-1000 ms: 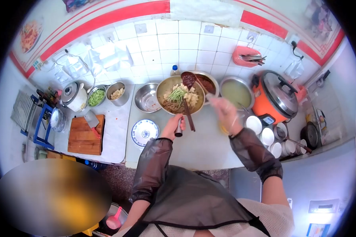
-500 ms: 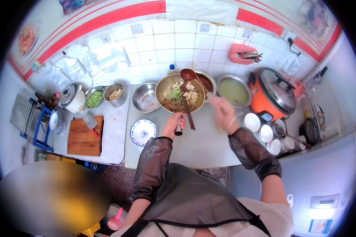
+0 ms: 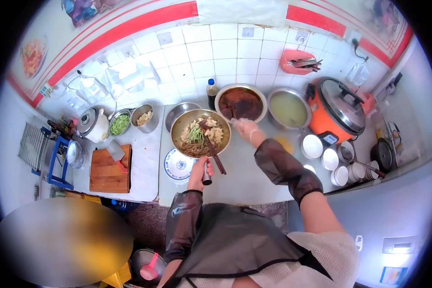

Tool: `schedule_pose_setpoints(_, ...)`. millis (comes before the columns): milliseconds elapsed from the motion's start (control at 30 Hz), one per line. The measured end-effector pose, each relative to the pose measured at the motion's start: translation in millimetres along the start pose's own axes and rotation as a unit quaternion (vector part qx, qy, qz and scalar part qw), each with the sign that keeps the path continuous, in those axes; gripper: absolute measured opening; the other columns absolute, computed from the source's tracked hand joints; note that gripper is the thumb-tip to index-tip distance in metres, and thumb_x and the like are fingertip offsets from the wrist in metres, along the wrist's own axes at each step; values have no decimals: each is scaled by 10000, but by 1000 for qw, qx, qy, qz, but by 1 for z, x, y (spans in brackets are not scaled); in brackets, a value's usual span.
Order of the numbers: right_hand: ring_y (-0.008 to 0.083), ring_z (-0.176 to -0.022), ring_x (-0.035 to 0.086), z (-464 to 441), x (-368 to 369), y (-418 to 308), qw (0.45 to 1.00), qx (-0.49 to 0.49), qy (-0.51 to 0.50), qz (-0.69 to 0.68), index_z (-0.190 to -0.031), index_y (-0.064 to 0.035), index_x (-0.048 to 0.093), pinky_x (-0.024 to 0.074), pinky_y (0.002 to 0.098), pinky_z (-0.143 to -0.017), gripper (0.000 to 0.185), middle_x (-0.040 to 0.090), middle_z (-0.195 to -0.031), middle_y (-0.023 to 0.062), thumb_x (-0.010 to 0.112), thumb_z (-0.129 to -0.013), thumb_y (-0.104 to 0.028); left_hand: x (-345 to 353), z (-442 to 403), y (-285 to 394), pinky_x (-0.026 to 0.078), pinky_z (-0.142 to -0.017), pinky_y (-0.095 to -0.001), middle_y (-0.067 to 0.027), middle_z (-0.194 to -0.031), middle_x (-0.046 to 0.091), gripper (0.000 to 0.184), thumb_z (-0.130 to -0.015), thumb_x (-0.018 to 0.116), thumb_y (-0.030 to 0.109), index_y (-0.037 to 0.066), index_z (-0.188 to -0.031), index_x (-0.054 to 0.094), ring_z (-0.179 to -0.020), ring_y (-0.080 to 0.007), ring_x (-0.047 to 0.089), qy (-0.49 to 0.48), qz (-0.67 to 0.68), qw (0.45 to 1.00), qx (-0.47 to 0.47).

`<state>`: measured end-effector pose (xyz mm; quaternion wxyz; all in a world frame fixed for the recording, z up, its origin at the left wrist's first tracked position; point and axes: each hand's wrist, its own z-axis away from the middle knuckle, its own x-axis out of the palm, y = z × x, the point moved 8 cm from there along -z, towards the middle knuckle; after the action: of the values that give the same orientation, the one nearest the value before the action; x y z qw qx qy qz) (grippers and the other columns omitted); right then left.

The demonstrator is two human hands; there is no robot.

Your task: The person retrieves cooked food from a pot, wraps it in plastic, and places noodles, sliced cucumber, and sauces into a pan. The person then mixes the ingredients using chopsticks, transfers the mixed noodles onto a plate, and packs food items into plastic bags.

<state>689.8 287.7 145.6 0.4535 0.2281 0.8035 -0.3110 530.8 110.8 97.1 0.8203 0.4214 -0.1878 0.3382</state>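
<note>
Although brown noodles (image 3: 192,150), pale chunks (image 3: 216,135) and green shreds (image 3: 195,134) already lie in the round golden metal pan (image 3: 177,128), near-left of the wide steel sauce bowl (image 3: 263,109), they look unmixed, while left hand (image 3: 198,175) closes around its handle (image 3: 206,179) and gloved right hand (image 3: 247,128) clamps a slim utensil (image 3: 234,119) reaching into this bowl.

Sheer dk sleeves (image 3: 285,167), blk-edged apron (image 3: 233,237)

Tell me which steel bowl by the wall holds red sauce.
The middle bowl, between the dark bottle and the bowl of pale green liquid, with the right hand at its near rim.
</note>
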Motion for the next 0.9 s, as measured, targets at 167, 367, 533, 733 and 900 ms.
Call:
schedule_pose_setpoints(167, 308, -831, 604, 27, -27, -21, 979, -16, 100, -177, -1020, -52, 613, 473, 387, -753, 197, 616, -927, 166, 516, -892, -166, -11, 4, -1, 362, -425, -256, -21, -661, 431, 175, -921, 458, 185, 23, -856, 441, -495, -102, 409, 6, 14, 1000, 9)
schedule_pose_setpoints(367, 209, -916, 626, 60, -36, 18, 820, 362, 145, -419, -1057, 11, 615, 485, 328, -807, 251, 659, -920, 147, 512, -923, -174, -9, 6, 0, 361, -428, -255, -24, -664, 438, 173, -918, 469, 181, 20, -864, 440, -500, -103, 415, 1, 4, 1000, 4)
schedule_pose_setpoints(533, 256, -889, 627, 87, -5, 77, 555, 424, 289, -654, -1066, 79, 562, 525, 313, -791, 270, 614, -967, 190, 514, -905, -132, -6, 4, -2, 359, -428, -253, -26, -667, 439, 168, -915, 473, 173, 16, -867, 440, -502, -103, 416, -15, 7, 1000, -2)
schedule_pose_setpoints(733, 252, -886, 637, 94, 3, 91, 457, 425, 309, -717, -1131, 95, 512, 533, 313, -794, 325, 612, -991, 201, 513, -907, -141, -6, 3, -5, 361, -428, -254, -27, -664, 437, 168, -913, 470, 170, 14, -857, 443, -496, -103, 412, -23, 9, 1000, -1)
schedule_pose_setpoints(900, 195, -829, 647, 61, -85, 32, 770, 390, 235, -447, -1034, 89, 587, 521, 279, -777, 309, 644, -951, 177, 538, -913, -190, 3, 0, 2, 376, -428, -265, -31, -644, 448, 172, -898, 486, 176, 16, -843, 454, -479, -126, 426, -11, -57, 998, 7)
